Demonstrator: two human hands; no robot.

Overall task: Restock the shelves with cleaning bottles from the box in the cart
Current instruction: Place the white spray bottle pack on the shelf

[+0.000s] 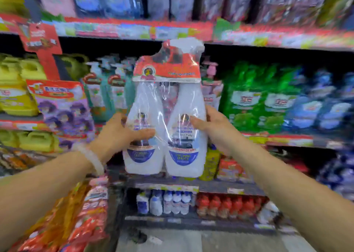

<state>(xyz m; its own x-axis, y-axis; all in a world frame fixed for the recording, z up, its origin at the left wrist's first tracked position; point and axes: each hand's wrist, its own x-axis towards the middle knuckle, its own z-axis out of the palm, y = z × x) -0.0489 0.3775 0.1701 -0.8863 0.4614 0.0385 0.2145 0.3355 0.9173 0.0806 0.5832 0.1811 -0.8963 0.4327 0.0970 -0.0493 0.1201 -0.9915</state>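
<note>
A twin pack of white cleaning bottles (166, 129), wrapped in clear plastic with a red card header on top, is held upright in the air in front of the shelves (122, 29). Both bottles carry a blue label low on the front. The left hand (122, 134) grips the left bottle from the side; its thumb lies across the front and its fingers (124, 119) are curled round the back of the pack. The right hand (212, 129) grips the right bottle in the same way, thumb on the front, fingers closed round the side. A pale bracelet (93, 160) sits on the left wrist.

Behind the pack, the middle shelf holds pump bottles (107, 90) to the left and green refill bags (249, 98) and blue refill bags (321, 106) to the right. Yellow jugs (17, 90) stand at the far left. Lower down, small white bottles (168, 203) stand beside red bottles (228, 205). The picture is blurred, so the print on the labels cannot be read.
</note>
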